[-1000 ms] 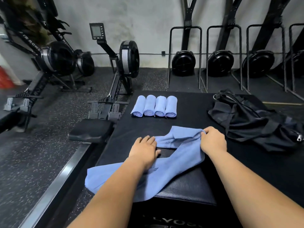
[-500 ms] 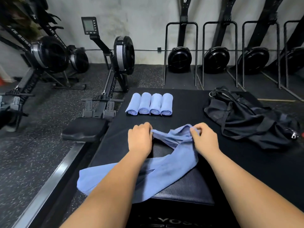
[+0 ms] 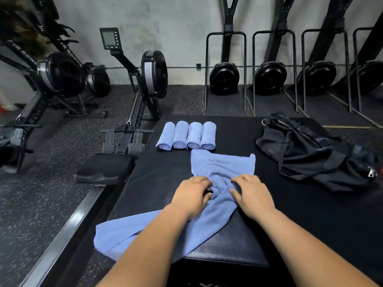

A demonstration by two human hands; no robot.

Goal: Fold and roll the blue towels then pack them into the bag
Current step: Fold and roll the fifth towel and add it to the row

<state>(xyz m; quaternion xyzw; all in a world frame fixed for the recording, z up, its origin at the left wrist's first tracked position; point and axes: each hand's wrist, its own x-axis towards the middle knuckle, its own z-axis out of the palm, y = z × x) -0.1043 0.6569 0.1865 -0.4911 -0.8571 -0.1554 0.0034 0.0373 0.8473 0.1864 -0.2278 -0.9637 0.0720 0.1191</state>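
Loose blue towel (image 3: 222,168) lay across the middle of the black mat (image 3: 155,179), far end spread flat with mirrored "FITNESS" lettering showing, middle bunched up. Left hand (image 3: 191,195) and right hand (image 3: 251,195) sat side by side on that bunched middle, both palm-down with fingers curled into the cloth, gripping it; a narrow ridge of towel stood between them. The towel's near end ran back under the left forearm, over the padded block (image 3: 228,251) at the mat's near edge, and hung off the mat's near-left corner. Four rolled blue towels (image 3: 186,135) lay in a tight row at the mat's far-left part, touching each other, spiral ends facing the camera; the flat far end of the loose towel sat just beside the rightmost rolls. Black bag (image 3: 306,154) was slumped on the mat's far-right part, apart from the towel. Rowing machine (image 3: 145,79) stood on the floor off the mat's left edge.
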